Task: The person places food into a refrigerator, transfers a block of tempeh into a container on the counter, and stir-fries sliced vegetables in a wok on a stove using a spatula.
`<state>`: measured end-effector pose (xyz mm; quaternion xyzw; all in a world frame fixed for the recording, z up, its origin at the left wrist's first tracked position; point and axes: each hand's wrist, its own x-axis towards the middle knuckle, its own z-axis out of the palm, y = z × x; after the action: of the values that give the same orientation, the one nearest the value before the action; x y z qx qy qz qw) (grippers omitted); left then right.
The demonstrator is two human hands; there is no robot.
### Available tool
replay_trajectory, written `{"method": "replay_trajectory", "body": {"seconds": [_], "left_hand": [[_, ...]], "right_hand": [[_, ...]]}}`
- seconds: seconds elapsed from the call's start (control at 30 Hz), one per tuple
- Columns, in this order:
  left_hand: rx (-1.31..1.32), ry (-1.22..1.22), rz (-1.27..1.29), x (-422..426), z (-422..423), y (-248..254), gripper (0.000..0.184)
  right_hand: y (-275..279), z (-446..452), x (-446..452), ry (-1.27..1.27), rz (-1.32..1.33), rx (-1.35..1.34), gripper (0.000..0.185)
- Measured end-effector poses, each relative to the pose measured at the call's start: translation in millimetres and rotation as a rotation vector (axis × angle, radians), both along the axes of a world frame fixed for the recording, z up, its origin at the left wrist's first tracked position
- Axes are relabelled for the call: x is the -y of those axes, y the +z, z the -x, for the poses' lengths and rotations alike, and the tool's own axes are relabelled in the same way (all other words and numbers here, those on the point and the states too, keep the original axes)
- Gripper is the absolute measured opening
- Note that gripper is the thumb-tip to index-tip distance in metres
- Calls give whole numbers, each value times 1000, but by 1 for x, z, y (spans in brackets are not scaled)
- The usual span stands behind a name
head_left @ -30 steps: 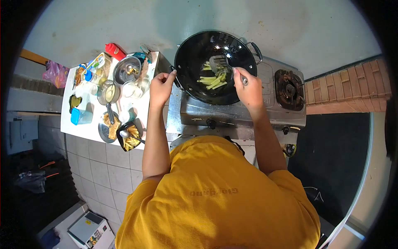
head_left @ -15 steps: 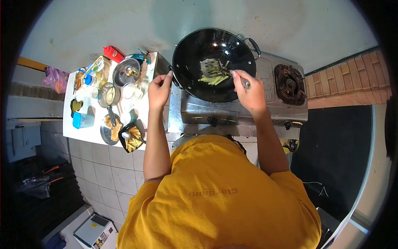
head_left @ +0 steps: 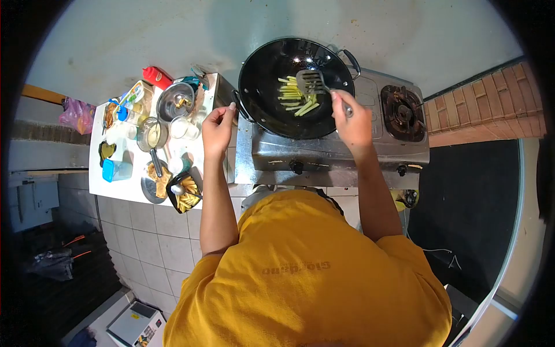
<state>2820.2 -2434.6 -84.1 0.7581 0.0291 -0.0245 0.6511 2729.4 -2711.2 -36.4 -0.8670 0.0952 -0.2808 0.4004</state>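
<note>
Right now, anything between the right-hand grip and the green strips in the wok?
Only the slotted turner that the right-hand grip holds: its blade overlaps the upper right of the green strips in this view; whether it touches them is unclear. Nothing else visible stands between.

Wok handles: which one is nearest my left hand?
The left handle, close beside your left hand; the right handle sits across the wok, much farther away.
</note>
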Motion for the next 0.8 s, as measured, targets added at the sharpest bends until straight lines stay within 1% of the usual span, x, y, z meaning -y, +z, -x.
{"method": "replay_trajectory", "body": {"seconds": [0.07, 0.1, 0.17, 0.2, 0.27, 0.3, 0.37, 0.43, 0.5, 0.53, 0.63, 0.67, 0.8], "left_hand": [[-14, -17, -23, -4, -1, -3, 27], [-12, -16, -25, -5, 0, -3, 27], [-14, -7, -43, -6, 2, -1, 27], [-11, -10, -43, -5, 3, 0, 27], [-11, -5, -20, -3, 6, 1, 27], [-14, -6, -18, -2, 8, 3, 27], [-15, -22, -11, -2, 10, 6, 26], [4, -16, -6, -4, 11, 2, 26], [20, -9, -3, -8, 12, 1, 26], [4, -2, -11, -10, 14, 2, 25], [-22, 11, -19, -11, 16, 4, 25], [-27, 19, -20, -11, 16, 4, 25], [-32, 7, -16, -7, 16, 4, 25]], "right_hand": [[0, -1, 5, -101, -28, 9, 19], [3, -1, 7, -100, -30, 10, 19], [9, -3, 8, -163, 157, -58, 19], [4, -6, 10, -166, 157, -56, 19], [-15, -14, 11, -95, 27, -15, 18], [-16, -14, 9, -96, 29, -17, 18], [-18, -18, 3, 41, -91, -30, 19], [-6, -14, 0, 20, -95, -40, 19], [4, -8, 6, -102, 8, -50, 19], [12, -5, 7, -97, -47, -50, 18], [23, 2, 10, -100, -51, -41, 17], [23, 2, 9, -102, 44, -34, 17], [4, -14, 1, -37, 8, 6, 17]]}}
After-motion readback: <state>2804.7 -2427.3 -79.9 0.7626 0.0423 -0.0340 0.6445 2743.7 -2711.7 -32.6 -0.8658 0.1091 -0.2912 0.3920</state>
